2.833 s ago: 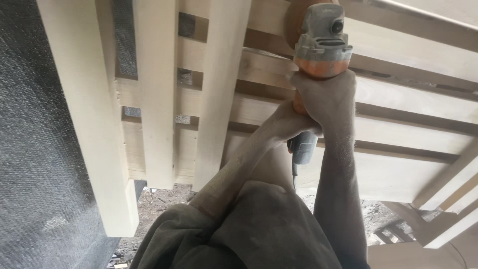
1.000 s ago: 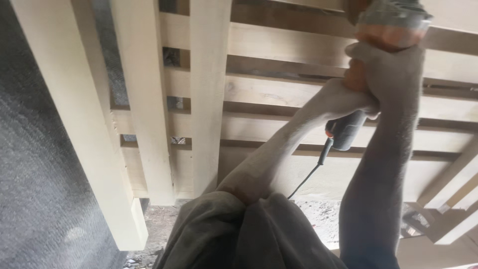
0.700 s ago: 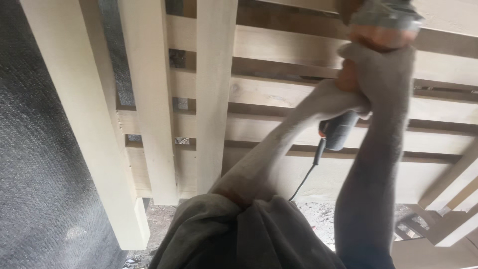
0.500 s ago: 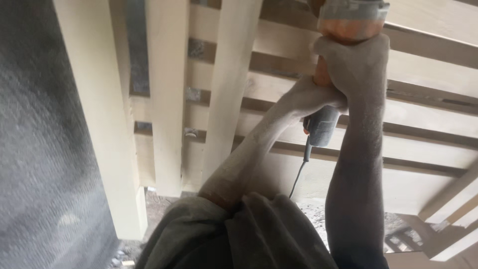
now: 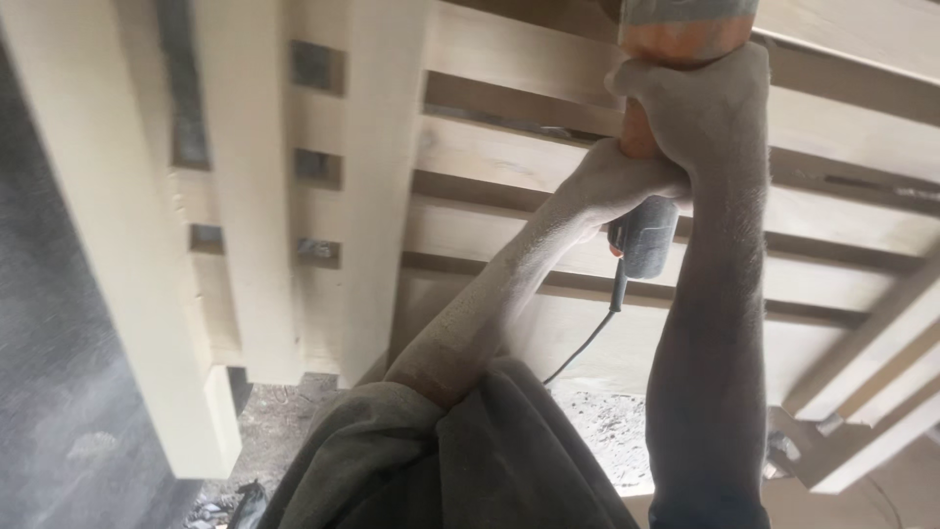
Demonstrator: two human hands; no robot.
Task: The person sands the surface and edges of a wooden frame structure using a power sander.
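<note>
Slatted wooden frame (image 5: 548, 167) now sits further left in view than 0.5 s ago, so the head has swung right; blur on the left uprights fits that. Orange-and-grey power tool (image 5: 676, 39) stays pressed up against the slats at top edge, head mostly cropped. Right hand (image 5: 700, 108) fingers wrapped tight round its body; left hand (image 5: 612, 186) clamped on the rear handle. Grip unchanged; black cord (image 5: 592, 333) hangs below. Work looks ongoing.

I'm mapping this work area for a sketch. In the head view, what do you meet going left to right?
Dark mesh sheet → thick pale post → two upright slats → left hand on the power tool's grey handle → right hand → diagonal boards.
</note>
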